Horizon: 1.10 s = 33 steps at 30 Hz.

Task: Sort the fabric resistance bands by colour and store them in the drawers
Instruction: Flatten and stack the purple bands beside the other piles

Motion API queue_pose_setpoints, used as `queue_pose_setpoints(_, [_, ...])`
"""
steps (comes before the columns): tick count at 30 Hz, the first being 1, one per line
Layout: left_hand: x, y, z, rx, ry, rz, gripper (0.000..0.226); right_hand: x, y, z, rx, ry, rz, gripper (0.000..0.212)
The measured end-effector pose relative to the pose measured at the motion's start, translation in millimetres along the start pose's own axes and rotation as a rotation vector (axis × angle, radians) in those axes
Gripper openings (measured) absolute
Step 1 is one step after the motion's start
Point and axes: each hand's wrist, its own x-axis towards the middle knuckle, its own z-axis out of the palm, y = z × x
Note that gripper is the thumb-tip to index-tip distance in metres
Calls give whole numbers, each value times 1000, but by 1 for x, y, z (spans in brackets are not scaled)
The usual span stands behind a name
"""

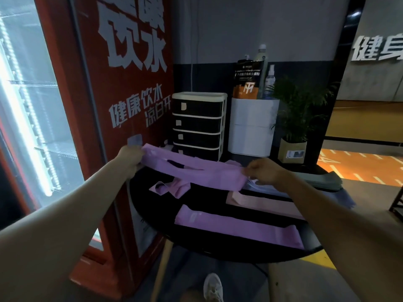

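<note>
Hands stretched a purple resistance band [196, 171] above the worktop's [218, 247] far edge, left hand [130, 156] gripping one end, right hand [265, 172] pinching the other, before the closed drawer unit [198, 125].

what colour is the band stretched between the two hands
Lilac purple; the held band spans left hand to right hand in the head view.

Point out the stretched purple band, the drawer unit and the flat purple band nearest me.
stretched purple band [196, 171], head view, middle of its span
drawer unit [197, 126], head view, second drawer front
flat purple band [237, 226], head view, its centre
</note>
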Motion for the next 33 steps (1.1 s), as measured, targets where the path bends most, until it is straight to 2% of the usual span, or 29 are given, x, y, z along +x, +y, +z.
queue_pose_setpoints(3, [-4, -8, -2, 18, -63, -77, 21, -6, 3, -2, 401, -26, 101, 12])
queue_pose_setpoints(8, [-3, -21, 9, 34, -98, -154, 29, -10, -5, 5, 580, 11, 35, 7])
queue_pose_setpoints(10, [-3, -27, 20, 49, -124, -139, 26, -10, -11, 7, 686, 2, -3, 13])
queue_pose_setpoints(12, [-8, -30, 29, 152, -159, -49, 21, -11, -18, 10, 732, -31, -54, 14])
queue_pose_setpoints(13, [-12, -29, 34, 260, -184, 51, 13, -11, -22, 12, 736, -45, -71, 13])
queue_pose_setpoints(15, [-22, -26, 45, 396, -251, 236, 26, -11, -29, 17, 732, -56, -74, 12])
queue_pose_setpoints(16, [-31, -24, 50, 374, -337, 273, 27, -11, -32, 20, 736, -67, -69, 11])
queue_pose_setpoints(18, [-51, -23, 61, 284, -542, 282, 11, -10, -40, 25, 742, -96, -63, 10])
queue_pose_setpoints(21, [-68, -29, 73, 346, -744, 307, 28, -10, -54, 30, 758, -104, -67, 10])
queue_pose_setpoints(23, [-70, -36, 78, 386, -726, 342, 24, -9, -62, 30, 778, -68, -63, 9])
queue_pose_setpoints(25, [-67, -40, 80, 431, -638, 402, 17, -7, -66, 27, 817, -17, -57, 10])
queue_pose_setpoints(27, [-65, -40, 81, 342, -590, 390, 7, -5, -68, 22, 857, 19, -48, 9])
queue_pose_setpoints(28, [-63, -38, 82, 268, -585, 358, 12, -5, -67, 19, 840, 26, -36, 9])
queue_pose_setpoints(30, [-62, -31, 82, 167, -590, 293, 15, -7, -66, 15, 669, 9, 27, 15])
queue_pose_setpoints(33, [-55, -18, 84, 146, -604, 299, 6, -9, -66, 12, 354, 53, 94, 36])
